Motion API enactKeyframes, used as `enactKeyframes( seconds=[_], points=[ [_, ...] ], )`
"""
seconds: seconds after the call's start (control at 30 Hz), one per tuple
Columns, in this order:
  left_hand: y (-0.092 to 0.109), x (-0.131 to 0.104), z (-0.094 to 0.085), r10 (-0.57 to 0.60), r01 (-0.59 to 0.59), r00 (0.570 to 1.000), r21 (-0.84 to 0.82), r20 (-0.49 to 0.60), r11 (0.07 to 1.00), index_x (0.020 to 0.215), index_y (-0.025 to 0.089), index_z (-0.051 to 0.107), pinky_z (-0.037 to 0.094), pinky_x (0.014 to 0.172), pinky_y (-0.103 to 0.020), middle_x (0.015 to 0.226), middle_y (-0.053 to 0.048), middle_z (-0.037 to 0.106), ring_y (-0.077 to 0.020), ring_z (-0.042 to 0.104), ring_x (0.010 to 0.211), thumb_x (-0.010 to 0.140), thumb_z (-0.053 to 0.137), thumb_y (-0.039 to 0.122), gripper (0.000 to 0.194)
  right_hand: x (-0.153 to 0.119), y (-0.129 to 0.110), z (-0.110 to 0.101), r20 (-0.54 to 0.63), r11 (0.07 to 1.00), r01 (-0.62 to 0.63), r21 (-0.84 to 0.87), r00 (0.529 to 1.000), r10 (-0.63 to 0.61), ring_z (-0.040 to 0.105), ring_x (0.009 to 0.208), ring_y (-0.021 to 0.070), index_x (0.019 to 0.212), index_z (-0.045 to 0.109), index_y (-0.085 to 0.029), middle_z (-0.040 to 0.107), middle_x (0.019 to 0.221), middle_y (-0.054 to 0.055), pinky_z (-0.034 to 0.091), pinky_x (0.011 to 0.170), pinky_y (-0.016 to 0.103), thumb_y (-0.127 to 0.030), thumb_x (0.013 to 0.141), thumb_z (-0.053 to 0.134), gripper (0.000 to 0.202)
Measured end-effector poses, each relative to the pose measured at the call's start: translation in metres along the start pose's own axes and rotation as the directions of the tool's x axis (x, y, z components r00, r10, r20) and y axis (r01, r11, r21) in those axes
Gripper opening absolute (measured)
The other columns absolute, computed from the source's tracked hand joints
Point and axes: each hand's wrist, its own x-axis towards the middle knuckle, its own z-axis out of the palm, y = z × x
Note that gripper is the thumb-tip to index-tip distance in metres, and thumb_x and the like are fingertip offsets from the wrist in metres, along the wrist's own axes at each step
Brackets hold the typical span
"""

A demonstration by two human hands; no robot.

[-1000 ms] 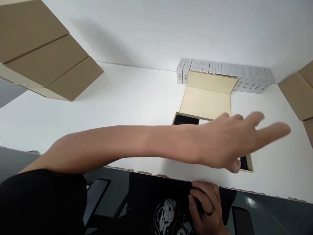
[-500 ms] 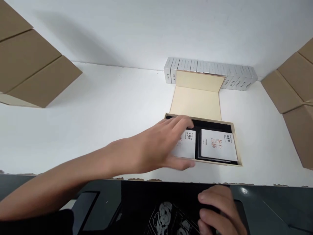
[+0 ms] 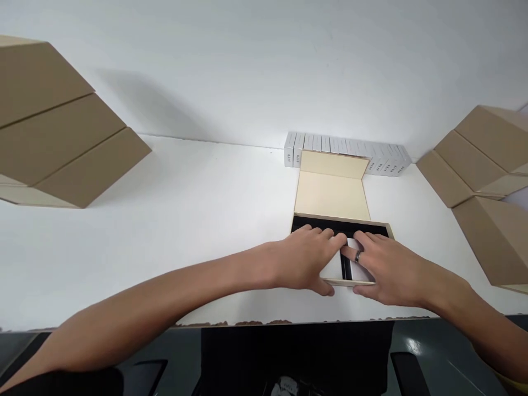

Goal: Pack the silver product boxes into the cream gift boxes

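Note:
An open cream gift box [image 3: 332,195] with a black insert [image 3: 345,267] lies on the table, its lid folded back. Inside sit two white tea cartons side by side, the left carton [image 3: 331,269] and the right carton [image 3: 359,273], both largely covered by my hands. My left hand [image 3: 307,257] spans the left half, fingers bent over the carton towards the back, thumb against the front wall. Over the right half, my right hand [image 3: 385,267] grips in the same way, a dark ring on one finger. Its fingertips meet the insert near the middle gap.
Behind the lid stands a row of slim white-grey cartons [image 3: 346,151] along the wall. Brown folded boxes rise at left [image 3: 74,143] and at right [image 3: 487,159]. The table's front edge [image 3: 280,322] is chipped, with a dark chair below.
My right hand has come up from below the table edge onto the right side of the gift box. My left hand stays over the left carton. The view has tilted upward.

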Motion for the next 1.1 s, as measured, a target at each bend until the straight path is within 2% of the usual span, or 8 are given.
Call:
enactKeyframes(
  seconds=[0.17, 0.27, 0.47, 0.6, 0.77, 0.87, 1.0, 1.1],
  points=[
    [0.004, 0.017, -0.007, 0.009, -0.017, 0.996, 0.085, 0.089, 0.996, 0.147, 0.018, 0.052, 0.054, 0.083, -0.041, 0.126, -0.016, 0.07, -0.034, 0.068, 0.105, 0.079, 0.09, 0.056, 0.087, 0.012, -0.004, -0.01, 0.104, 1.0, -0.002, -0.026, 0.995, 0.005, 0.06, 0.069, 0.0224, 0.1, 0.077, -0.022, 0.062, 0.085, 0.004, 0.048, 0.063, 0.037, -0.046, 0.074, 0.094, 0.039],
    [0.008, 0.02, -0.014, -0.046, 0.028, 0.989, 0.127, 0.14, 0.992, 0.154, 0.023, 0.05, 0.053, 0.071, -0.038, 0.119, -0.013, 0.074, -0.0327, 0.07, 0.093, 0.071, 0.093, 0.054, 0.098, 0.019, -0.005, -0.016, 0.185, 0.998, 0.005, -0.067, 0.983, 0.007, 0.061, 0.068, 0.0237, 0.104, 0.079, -0.02, 0.065, 0.087, 0.006, 0.047, 0.061, 0.037, -0.048, 0.072, 0.096, 0.045],
    [0.012, 0.017, -0.023, -0.097, 0.065, 0.98, 0.185, 0.171, 0.981, 0.15, 0.029, 0.061, 0.051, 0.068, -0.035, 0.09, -0.006, 0.077, -0.0304, 0.07, 0.082, 0.076, 0.086, 0.056, 0.083, 0.025, -0.009, -0.025, 0.279, 0.994, -0.025, -0.105, 0.959, 0.054, 0.061, 0.065, 0.0233, 0.1, 0.081, -0.021, 0.063, 0.085, 0.006, 0.045, 0.058, 0.036, -0.05, 0.076, 0.094, 0.04],
    [0.01, 0.019, -0.022, -0.092, 0.059, 0.98, 0.184, 0.177, 0.981, 0.146, 0.031, 0.066, 0.052, 0.067, -0.036, 0.087, -0.006, 0.076, -0.0307, 0.071, 0.078, 0.073, 0.086, 0.058, 0.08, 0.023, -0.01, -0.021, 0.258, 0.993, -0.006, -0.115, 0.965, 0.035, 0.062, 0.065, 0.024, 0.094, 0.081, -0.022, 0.062, 0.087, 0.006, 0.044, 0.056, 0.036, -0.052, 0.078, 0.092, 0.035],
    [0.006, 0.024, -0.02, -0.087, 0.067, 0.986, 0.145, 0.14, 0.987, 0.132, 0.034, 0.073, 0.054, 0.069, -0.036, 0.083, -0.004, 0.074, -0.0308, 0.072, 0.075, 0.065, 0.087, 0.064, 0.074, 0.023, -0.007, -0.016, 0.232, 0.996, -0.016, -0.091, 0.972, 0.037, 0.062, 0.067, 0.0235, 0.085, 0.079, -0.022, 0.06, 0.085, 0.005, 0.046, 0.06, 0.036, -0.055, 0.073, 0.095, 0.038],
    [0.002, 0.028, -0.017, -0.084, 0.064, 0.982, 0.123, 0.168, 0.99, 0.135, 0.033, 0.07, 0.055, 0.071, -0.038, 0.088, -0.004, 0.075, -0.0316, 0.072, 0.078, 0.064, 0.087, 0.068, 0.081, 0.026, -0.007, -0.015, 0.237, 0.997, -0.024, -0.069, 0.971, 0.04, 0.064, 0.071, 0.0257, 0.091, 0.08, -0.023, 0.063, 0.088, 0.006, 0.048, 0.061, 0.037, -0.053, 0.072, 0.096, 0.039],
    [0.0, 0.022, -0.01, 0.021, -0.025, 0.998, 0.068, 0.055, 0.997, 0.12, 0.024, 0.071, 0.055, 0.096, -0.047, 0.104, -0.009, 0.074, -0.0339, 0.071, 0.1, 0.065, 0.09, 0.073, 0.076, 0.018, -0.012, -0.022, 0.189, 0.999, -0.018, -0.03, 0.982, 0.023, 0.07, 0.083, 0.0293, 0.093, 0.081, -0.022, 0.068, 0.092, 0.007, 0.057, 0.07, 0.04, -0.05, 0.072, 0.098, 0.039],
    [0.003, 0.007, -0.006, 0.069, -0.096, 0.985, -0.166, -0.158, 0.981, 0.104, 0.021, 0.066, 0.052, 0.103, -0.045, 0.106, -0.007, 0.072, -0.0301, 0.067, 0.106, 0.067, 0.091, 0.075, 0.07, -0.009, -0.007, -0.033, 0.038, 0.979, -0.039, 0.2, 0.999, 0.032, 0.073, 0.1, 0.0268, 0.127, 0.077, -0.031, 0.073, 0.123, 0.007, 0.062, 0.076, 0.036, -0.055, 0.082, 0.093, 0.053]
  ],
)
